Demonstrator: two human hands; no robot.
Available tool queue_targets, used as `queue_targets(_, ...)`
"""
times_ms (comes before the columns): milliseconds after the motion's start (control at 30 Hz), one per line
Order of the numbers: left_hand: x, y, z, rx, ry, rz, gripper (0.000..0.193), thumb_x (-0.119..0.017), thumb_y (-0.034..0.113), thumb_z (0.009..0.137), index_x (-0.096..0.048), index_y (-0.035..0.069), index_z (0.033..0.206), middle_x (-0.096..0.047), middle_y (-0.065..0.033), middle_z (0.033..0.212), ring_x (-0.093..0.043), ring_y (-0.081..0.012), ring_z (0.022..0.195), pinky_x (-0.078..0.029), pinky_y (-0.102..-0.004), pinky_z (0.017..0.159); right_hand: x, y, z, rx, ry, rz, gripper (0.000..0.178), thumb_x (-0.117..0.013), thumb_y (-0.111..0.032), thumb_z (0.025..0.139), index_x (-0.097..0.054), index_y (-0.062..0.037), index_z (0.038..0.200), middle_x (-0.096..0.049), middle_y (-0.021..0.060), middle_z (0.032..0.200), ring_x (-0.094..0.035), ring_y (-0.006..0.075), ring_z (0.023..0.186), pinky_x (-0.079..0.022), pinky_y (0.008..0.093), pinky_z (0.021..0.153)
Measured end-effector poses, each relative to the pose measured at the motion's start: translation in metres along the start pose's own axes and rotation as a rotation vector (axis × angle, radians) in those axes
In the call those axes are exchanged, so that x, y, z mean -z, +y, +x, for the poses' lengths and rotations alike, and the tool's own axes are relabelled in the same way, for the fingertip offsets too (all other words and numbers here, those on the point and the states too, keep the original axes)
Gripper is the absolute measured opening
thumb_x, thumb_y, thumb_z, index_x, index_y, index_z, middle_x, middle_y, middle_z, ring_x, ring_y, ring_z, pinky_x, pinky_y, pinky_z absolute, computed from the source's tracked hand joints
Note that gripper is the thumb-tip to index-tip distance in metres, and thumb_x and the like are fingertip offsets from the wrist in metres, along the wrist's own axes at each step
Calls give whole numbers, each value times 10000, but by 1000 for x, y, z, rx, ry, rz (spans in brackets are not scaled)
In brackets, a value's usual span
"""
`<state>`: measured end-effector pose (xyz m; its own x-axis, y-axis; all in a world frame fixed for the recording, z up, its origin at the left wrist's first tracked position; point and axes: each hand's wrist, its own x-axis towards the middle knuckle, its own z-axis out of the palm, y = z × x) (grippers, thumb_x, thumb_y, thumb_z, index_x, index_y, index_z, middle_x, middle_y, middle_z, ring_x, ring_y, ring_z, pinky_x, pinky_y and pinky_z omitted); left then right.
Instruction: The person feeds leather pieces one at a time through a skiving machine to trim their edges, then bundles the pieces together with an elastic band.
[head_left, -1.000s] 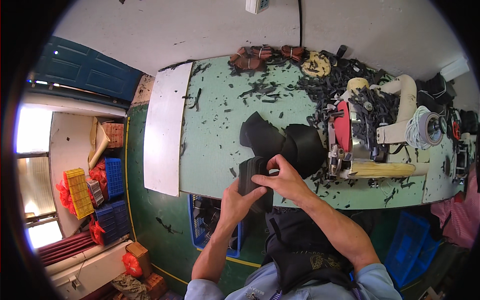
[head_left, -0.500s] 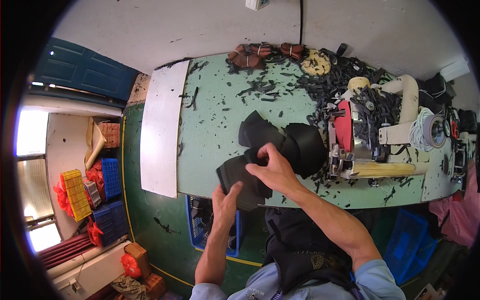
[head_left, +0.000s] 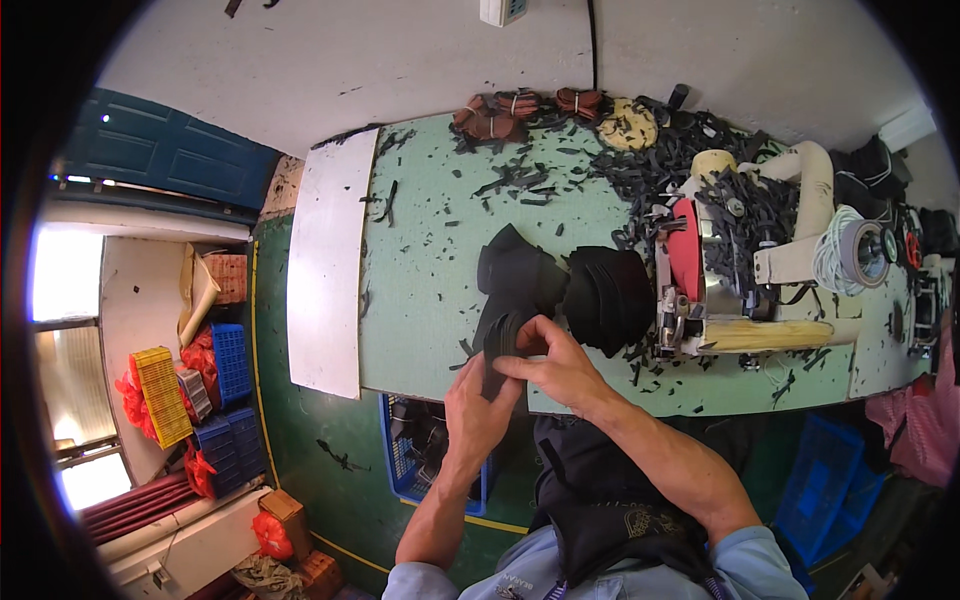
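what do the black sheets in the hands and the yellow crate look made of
Stacked thin black sheets: perhaps leather or rubber, matte, with dull faces and slim curved edges. Yellow slotted rectangular crate: probably moulded plastic, finish unclear; uniform colour, regular openings.

My bare forearms (head_left: 665, 450) converge from the near side; my left hand (head_left: 476, 415) curls in a grip, my right hand (head_left: 562, 373) pinches just beside it, thumb pointing left.

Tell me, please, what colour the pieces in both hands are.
The pieces look black; they show best in the head view.
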<state>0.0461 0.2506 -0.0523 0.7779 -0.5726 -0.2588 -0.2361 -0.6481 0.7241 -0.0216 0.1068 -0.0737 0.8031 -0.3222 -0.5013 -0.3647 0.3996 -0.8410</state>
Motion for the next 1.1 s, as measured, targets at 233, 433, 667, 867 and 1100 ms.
queue_targets(233,6,14,1,231,-200,-377,369,-692,192,928,-646,-19,1228,-716,-91,990,-661,-143,896,-524,-289,801,15,15,-7,-52,-20,290,268,-778,-174,842,-625,-32,1011,-636,8,927,-593,103,894,-466,269,798)
queue_targets(433,-5,-14,26,294,69,-912,288,-577,124,975,-622,-39,1207,-689,-94,1080,-657,-161,924,-538,-304,826,33,15,-22,349,445,-224,308,-545,-139,924,-542,58,1162,-609,268,1167,-613,373,1015,-472,426,934)
queue_targets(667,-56,15,98,-146,149,-420,473,-585,113,933,-469,-66,1355,-645,-174,1162,-644,-286,1037,-510,-388,916,79,32,12,345,748,-628,315,-531,-71,934,-427,126,1157,-366,415,1390,-383,547,1297,-308,545,1118)
queue_targets(867,-59,4,114,-161,189,299,658,-634,154,910,-357,11,1489,-505,-264,1292,-504,-400,1163,-394,-452,1015,62,49,22,235,805,-634,333,-560,-88,936,-412,68,1191,-309,404,1458,-339,552,1335,-281,557,1132)
queue_targets(1100,-64,18,77,-456,144,397,468,-692,220,889,-605,67,1323,-554,-144,1177,-512,-319,1099,-401,-457,915,67,57,15,157,777,-306,270,-595,-114,903,-482,47,1088,-492,295,1237,-455,470,1166,-341,565,1012)
